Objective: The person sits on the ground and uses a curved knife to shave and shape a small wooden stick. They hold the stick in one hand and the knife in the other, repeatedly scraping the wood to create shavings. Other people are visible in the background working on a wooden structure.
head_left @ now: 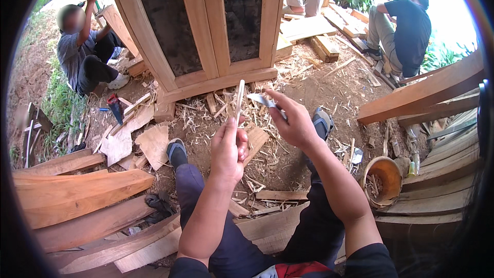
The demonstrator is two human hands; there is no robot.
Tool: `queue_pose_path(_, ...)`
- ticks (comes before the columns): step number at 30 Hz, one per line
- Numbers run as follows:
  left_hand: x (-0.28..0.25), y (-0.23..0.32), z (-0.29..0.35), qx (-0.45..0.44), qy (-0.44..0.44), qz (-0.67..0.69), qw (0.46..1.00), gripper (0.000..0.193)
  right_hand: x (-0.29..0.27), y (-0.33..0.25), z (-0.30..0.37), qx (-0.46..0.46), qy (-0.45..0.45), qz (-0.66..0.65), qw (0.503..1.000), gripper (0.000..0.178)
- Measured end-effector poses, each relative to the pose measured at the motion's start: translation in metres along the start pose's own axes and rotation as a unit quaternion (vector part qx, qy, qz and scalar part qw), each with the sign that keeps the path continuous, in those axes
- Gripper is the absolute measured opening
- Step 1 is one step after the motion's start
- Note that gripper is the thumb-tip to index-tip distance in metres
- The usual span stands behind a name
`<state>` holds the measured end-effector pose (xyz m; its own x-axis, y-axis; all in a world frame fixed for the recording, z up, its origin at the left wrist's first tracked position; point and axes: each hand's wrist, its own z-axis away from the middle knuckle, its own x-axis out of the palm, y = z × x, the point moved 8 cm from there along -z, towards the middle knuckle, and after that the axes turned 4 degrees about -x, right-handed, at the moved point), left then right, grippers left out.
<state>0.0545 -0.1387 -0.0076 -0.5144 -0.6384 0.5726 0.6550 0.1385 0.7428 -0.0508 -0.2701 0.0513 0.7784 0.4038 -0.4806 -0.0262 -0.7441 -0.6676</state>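
Pale wood in the head view: a slim stick (240,99) rises from the left hand (226,149), whose fingers are closed around its lower part. The right hand (296,123) grips a flat greyish piece (261,100) (blade or sheet, I cannot tell) just beside the stick. Beyond stands a wooden frame (198,20) with dark panels.

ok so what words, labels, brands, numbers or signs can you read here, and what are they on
No text can be read.
Red-and-white shirt front: cut off at the lower edge, any lettering unreadable.
Held pale strip and flat grey piece: no legible marks.
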Motion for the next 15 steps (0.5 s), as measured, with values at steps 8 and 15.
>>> queue_pose_path(8,0.016,-0.01,0.0,-0.02,-0.033,-0.041,0.998,0.031,0.014,-0.022,0.0,-0.068,-0.04,0.071,0.994,0.034)
queue_pose_path(15,0.013,-0.002,0.006,0.081,0.004,-0.145,0.986,0.031,0.013,-0.027,-0.003,-0.094,-0.025,0.191,0.977,0.037)
